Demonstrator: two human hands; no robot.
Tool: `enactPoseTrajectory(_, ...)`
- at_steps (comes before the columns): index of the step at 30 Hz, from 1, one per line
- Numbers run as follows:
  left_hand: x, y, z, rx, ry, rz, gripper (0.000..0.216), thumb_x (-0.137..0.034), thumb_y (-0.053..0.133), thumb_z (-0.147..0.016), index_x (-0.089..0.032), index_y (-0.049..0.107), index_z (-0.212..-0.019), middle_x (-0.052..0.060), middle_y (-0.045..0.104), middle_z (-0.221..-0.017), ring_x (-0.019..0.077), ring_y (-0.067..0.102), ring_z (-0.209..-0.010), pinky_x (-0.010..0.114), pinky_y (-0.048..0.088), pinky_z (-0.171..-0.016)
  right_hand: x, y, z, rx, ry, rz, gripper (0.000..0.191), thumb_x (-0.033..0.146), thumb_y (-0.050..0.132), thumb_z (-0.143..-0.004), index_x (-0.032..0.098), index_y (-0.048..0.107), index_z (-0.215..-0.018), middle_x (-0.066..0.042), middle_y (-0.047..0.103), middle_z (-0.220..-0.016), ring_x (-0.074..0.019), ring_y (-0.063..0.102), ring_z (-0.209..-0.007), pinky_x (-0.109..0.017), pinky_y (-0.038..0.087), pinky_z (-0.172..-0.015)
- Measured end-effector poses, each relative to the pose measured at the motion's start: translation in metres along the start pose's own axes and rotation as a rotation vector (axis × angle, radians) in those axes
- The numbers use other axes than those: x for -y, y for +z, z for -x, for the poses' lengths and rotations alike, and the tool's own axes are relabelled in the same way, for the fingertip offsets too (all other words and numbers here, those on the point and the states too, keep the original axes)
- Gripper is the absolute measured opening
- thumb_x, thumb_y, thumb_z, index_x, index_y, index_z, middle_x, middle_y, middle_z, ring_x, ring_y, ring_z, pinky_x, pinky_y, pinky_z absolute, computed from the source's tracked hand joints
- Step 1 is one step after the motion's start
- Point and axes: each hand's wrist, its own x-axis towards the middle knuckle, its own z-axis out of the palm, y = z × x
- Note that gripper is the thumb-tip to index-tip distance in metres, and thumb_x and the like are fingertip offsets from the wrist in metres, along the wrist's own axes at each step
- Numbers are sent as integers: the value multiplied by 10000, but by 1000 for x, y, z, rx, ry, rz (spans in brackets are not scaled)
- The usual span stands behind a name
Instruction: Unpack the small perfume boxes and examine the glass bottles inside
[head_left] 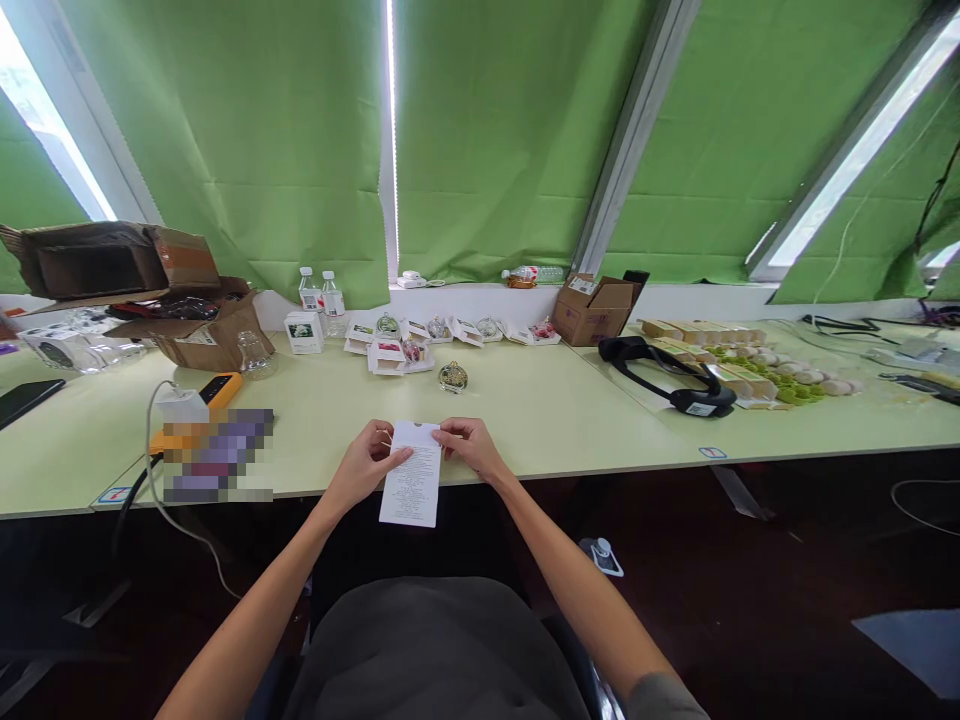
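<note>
A flat white paper box, folded flat and covered in lines of small print, hangs over the table's front edge. It has a small notch at its top. My left hand grips its left side, with the thumb lying across the front. On the upper right corner, my right hand pinches it between thumb and fingers. Just beyond, on the table, stands a small round gold-and-dark ornate bottle. Behind it are several opened small white boxes with little ornate bottles in or beside them.
A closed white box stands at back left near two plastic bottles. Cardboard boxes are stacked farther left, beside an orange power strip. To the right are a brown carton, a black headset and yellowish boxes.
</note>
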Motion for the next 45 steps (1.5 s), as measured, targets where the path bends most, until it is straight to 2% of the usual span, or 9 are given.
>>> enactPoseTrajectory(12, -1, 1, 1, -21, 4, 4, 347, -462, 639, -786, -209, 474, -956, 13, 634, -807, 169, 644, -693, 255, 488, -561, -3, -1, 1, 43, 4, 37, 333, 485, 701, -713, 163, 735, -793, -43, 682, -741, -149, 585, -626, -263, 488, -541)
enactPoseTrajectory(32, 5, 0, -1, -16, 7, -19, 372, -444, 622, -810, -206, 491, -1065, 21, 635, -825, 184, 653, -737, 273, 502, -605, -5, -1, 0, 54, -9, 26, 304, 460, 697, -731, 168, 735, -809, -38, 673, -747, -148, 574, -639, -253, 481, -547)
enactPoseTrajectory(45, -1, 1, 1, -34, 6, -35, 394, -471, 615, -801, -201, 514, -1071, 26, 656, -824, 187, 664, -735, 274, 507, -607, -8, -2, -1, 62, -16, 46, 328, 475, 684, -741, 160, 732, -818, -46, 671, -741, -155, 578, -642, -260, 492, -552)
